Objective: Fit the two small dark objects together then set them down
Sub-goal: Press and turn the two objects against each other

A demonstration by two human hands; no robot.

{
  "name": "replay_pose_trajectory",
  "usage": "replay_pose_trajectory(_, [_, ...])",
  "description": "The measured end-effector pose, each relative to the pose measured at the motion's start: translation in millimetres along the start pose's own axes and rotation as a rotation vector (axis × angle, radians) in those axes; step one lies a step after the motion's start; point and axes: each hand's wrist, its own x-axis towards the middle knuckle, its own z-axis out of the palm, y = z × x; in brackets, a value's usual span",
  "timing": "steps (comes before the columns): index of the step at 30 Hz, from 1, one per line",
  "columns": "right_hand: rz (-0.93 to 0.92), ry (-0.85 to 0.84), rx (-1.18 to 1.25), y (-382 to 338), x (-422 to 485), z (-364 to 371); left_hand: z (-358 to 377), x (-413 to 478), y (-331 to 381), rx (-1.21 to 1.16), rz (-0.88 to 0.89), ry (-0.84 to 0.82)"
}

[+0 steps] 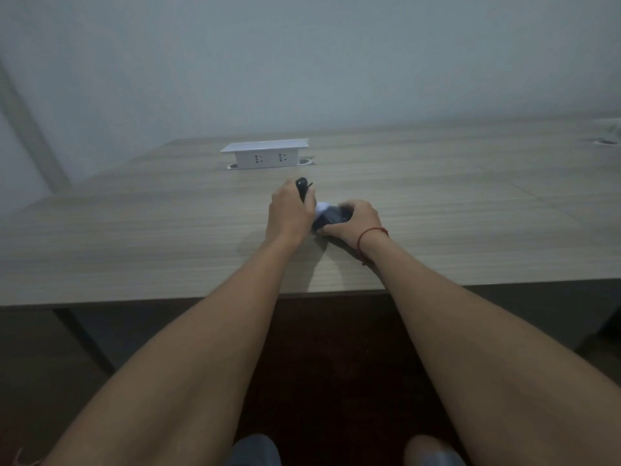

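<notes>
Both hands meet over the middle of the wooden table (pixel 168 230). My left hand (pixel 289 213) is closed around a small dark rounded object (pixel 301 185) whose top sticks out above the fingers. My right hand (pixel 353 220), with a red string at the wrist, grips a second dark object (pixel 331 216) low on the table top. A pale patch (pixel 323 206) shows between the two hands, blurred. The two dark objects are close together; whether they touch is hidden by the fingers.
A white raised socket box (pixel 265 154) stands at the back of the table beyond the hands. The table's front edge (pixel 168 302) runs across below my forearms. A round cable hole (pixel 606 142) sits at the far right. A wall rises behind.
</notes>
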Motion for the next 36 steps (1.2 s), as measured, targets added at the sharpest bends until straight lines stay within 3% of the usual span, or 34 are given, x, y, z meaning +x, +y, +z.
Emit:
replay_pose_trajectory(7, [0.002, -0.05, -0.01, 1.2, 2.1, -2.8, -9.2, -7.5, -9.1, -0.101, 0.057, 0.086])
replay_pose_trajectory(10, [0.053, -0.069, 0.127, -2.5, 0.9, -3.5, -7.3, -11.1, -14.8, -0.074, -0.042, 0.095])
replay_pose_trajectory(16, [0.057, 0.035, 0.117, -0.2, 14.4, -0.1, -4.7, -12.7, -18.8, -0.073, -0.222, 0.118])
replay_pose_trajectory(23, [0.069, 0.112, 0.105, 0.6, 15.9, 6.2, -7.3, -17.9, -15.2, -0.125, -0.072, -0.038])
replay_pose_trajectory(29, [0.058, 0.118, 0.085, 1.5, 11.4, 6.5, -4.4, -10.5, -7.0, -0.021, -0.217, 0.106])
replay_pose_trajectory(33, [0.064, 0.154, 0.088, 1.7, 12.2, 5.4, -5.1, -11.4, -5.6, -0.065, -0.175, -0.026])
replay_pose_trajectory(36, [0.082, 0.186, 0.089, 2.7, 12.4, 5.2, -18.7, -10.5, -9.3, -0.224, -0.251, -0.196])
